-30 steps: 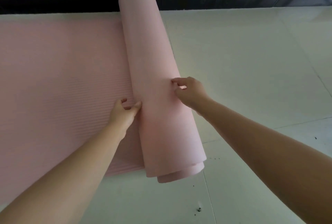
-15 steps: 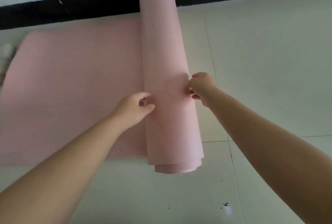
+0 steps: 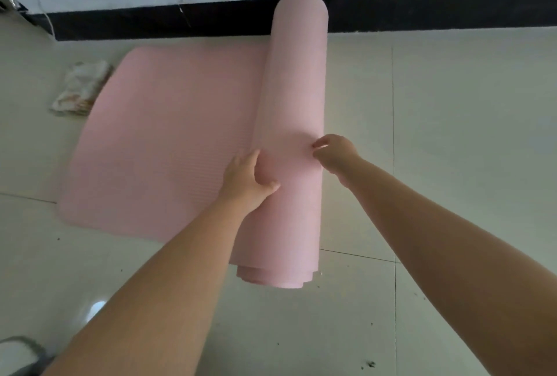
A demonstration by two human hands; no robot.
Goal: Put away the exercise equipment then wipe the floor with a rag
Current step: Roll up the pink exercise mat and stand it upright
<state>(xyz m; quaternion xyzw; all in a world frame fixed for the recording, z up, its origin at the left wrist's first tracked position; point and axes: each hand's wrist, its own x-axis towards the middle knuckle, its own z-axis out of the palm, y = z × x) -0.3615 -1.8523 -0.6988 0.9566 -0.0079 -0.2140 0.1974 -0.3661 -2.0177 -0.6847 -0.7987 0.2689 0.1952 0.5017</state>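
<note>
Pale tiled floor [image 3: 452,164] under a dark skirting, pink exercise mat [image 3: 168,146] half rolled at centre.

The roll [image 3: 294,98] runs 12 to 6 o'clock, its flat remainder spreading toward 9; a folded rag [image 3: 80,87] lies at 10. Soft, light, springy foam probably unwinds unless pressed mid-roll. Left hand [image 3: 245,178] cups the roll's left flank, fingers curled on it; right hand [image 3: 334,151] pinches its right side, both arms outstretched.

Bare forearms, sleeveless, ringless hands [image 3: 245,176]
</note>
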